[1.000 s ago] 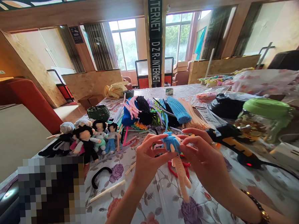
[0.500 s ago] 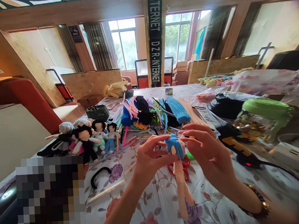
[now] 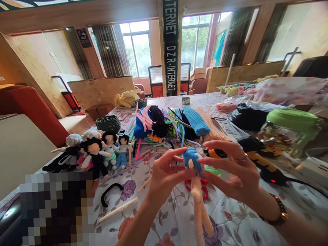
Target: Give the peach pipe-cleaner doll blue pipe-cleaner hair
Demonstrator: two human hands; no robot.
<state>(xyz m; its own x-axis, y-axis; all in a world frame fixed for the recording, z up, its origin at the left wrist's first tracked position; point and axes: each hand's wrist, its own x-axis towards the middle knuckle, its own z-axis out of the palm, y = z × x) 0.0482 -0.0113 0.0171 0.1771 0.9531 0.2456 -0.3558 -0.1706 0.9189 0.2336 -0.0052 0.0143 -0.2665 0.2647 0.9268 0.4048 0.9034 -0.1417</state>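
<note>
A pipe-cleaner doll (image 3: 196, 194) with blue hair and a peach-coloured body hangs upright above the tablecloth, its two long legs dangling down. My left hand (image 3: 165, 174) is closed on the left side of its blue head, thumb below and fingers above. On the other side, my right hand (image 3: 232, 170) presses a fingertip and thumb against the head, with its index finger raised. Behind the doll lie red-handled scissors (image 3: 204, 191), partly hidden. A hot glue gun (image 3: 261, 162) with a lit red light lies right of my right hand.
Several finished dolls (image 3: 94, 152) sit at the left, beside a dark woven basket (image 3: 108, 123). Bundles of coloured pipe cleaners (image 3: 195, 121) lie across the middle. A black pipe-cleaner piece (image 3: 103, 197) and a pale stick (image 3: 119, 209) rest nearer me. A green-lidded container (image 3: 292, 118) stands at right.
My right hand has closed in, its thumb and a fingertip now against the doll's head. The doll's legs have swung slightly. My left hand keeps its hold.
</note>
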